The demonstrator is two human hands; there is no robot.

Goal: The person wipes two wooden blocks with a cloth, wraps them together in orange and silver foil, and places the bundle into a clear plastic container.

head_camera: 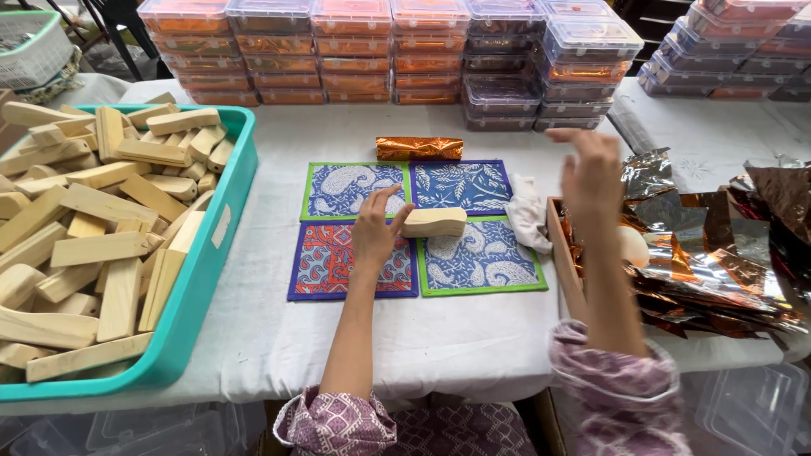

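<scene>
Holding wooden block (433,222) in left hand (374,230); foil-wrapped orange package (419,149) behind mats (473,257)

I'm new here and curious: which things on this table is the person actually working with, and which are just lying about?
In use:
left hand
wooden block
right hand
foil sheets
patterned mats

Lying about:
teal tub of blocks
stacked lidded boxes
white cloth
wrapped foil bar

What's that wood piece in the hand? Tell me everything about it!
The wood block is pale, smooth and bare, long with rounded ends. It lies sideways over the patterned mats, about where they meet. The left hand grips its left end with thumb and fingers. The right hand is off it, raised.
</scene>
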